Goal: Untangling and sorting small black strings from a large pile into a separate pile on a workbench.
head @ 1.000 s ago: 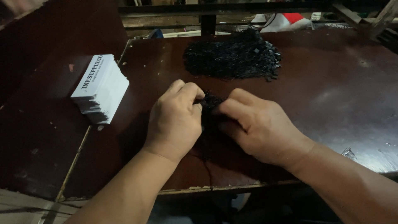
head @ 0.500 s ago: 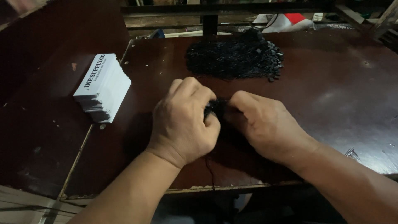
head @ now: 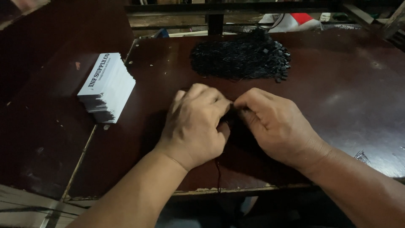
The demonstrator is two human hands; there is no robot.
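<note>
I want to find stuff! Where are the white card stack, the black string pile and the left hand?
white stack of paper cards (head: 110,84), head view, top card.
black pile of strings (head: 240,59), head view, middle.
left hand (head: 195,122), head view, back of hand.

Looked like small workshop or packing bench, not home. I sat at worn dark wooden table (head: 337,97), scratched and scuffed, edge chipped. Stack of white printed cards (head: 107,86) lay at my left, fanned and ready. Heap of black strings with small tags (head: 240,57) sat further back. Behind table, rough wooden frame (head: 236,8) and bagged supplies (head: 291,21) in dim clutter. Light poor.
</note>
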